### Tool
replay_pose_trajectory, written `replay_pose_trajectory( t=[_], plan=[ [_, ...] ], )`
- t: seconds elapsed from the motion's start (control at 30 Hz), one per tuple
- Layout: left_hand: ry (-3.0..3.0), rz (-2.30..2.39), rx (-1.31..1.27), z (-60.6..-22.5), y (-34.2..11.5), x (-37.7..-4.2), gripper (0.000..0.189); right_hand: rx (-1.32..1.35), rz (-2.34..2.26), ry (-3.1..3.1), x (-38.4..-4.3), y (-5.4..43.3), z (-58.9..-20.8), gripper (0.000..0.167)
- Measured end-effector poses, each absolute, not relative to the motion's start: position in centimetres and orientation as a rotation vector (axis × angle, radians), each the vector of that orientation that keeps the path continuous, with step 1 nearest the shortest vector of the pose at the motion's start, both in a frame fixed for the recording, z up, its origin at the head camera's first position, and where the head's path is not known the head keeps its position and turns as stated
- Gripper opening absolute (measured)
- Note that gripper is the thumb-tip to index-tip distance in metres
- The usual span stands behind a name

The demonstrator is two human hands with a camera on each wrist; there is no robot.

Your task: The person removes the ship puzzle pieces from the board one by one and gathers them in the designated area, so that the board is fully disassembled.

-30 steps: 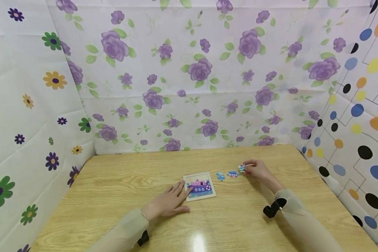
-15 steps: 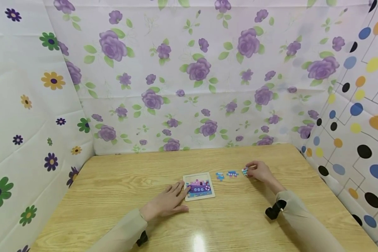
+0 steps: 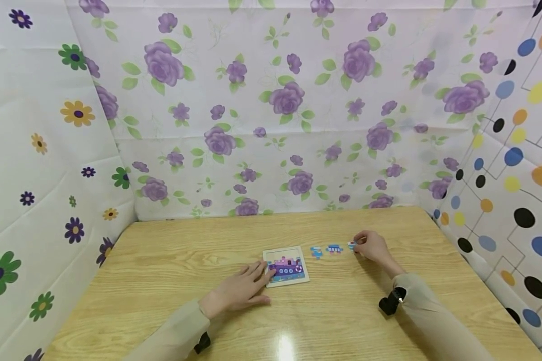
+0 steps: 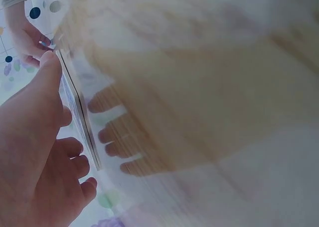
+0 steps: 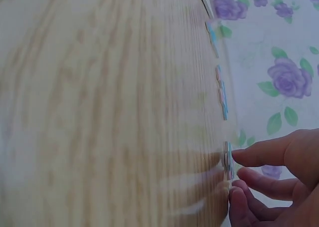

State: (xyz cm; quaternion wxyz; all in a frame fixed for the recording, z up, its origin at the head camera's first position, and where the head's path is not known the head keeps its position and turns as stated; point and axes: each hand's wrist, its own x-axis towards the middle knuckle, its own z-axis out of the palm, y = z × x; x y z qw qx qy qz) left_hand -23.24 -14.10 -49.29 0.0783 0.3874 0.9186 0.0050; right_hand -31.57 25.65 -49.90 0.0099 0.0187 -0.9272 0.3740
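Observation:
A small puzzle in a pale square frame (image 3: 306, 271) lies on the table, showing a purple and pink ship. My left hand (image 3: 241, 291) lies along its left side with fingers spread, the fingertips touching the frame and puzzle. Further right, my right hand (image 3: 371, 246) has its thumb and fingers at a small blue and white jigsaw piece (image 3: 351, 246), low at the tabletop. In the right wrist view this jigsaw piece (image 5: 228, 159) looks flat and layered; its far end is hidden by the fingertips. Two more jigsaw pieces, one light blue (image 3: 316, 252) and one blue-purple (image 3: 334, 248), lie between frame and right hand.
The wooden table (image 3: 171, 265) reaches back to a flowered cloth (image 3: 253, 115). Patterned cloths also hang at the left (image 3: 49, 200) and the right (image 3: 501, 200). A dark camera mount (image 3: 390, 302) sits on the right wrist.
The right hand has moved slightly right and lowered the jigsaw piece, tilted at first, flat to the table. The left hand has stayed at the frame.

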Motion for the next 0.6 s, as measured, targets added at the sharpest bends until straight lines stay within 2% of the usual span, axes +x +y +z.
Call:
replay_pose_trajectory(
  t=[0.23,0.6],
  plan=[
    [2.738,-0.018,1.197,-49.0,-13.5,-23.1,0.074,0.123,1.11,-2.831,-31.4,24.4,-49.6,0.023],
    [2.704,0.029,1.224,-48.6,-11.9,-23.2,0.071,0.459,1.214,-2.839,-31.0,20.4,-49.7,0.021]
  ],
)
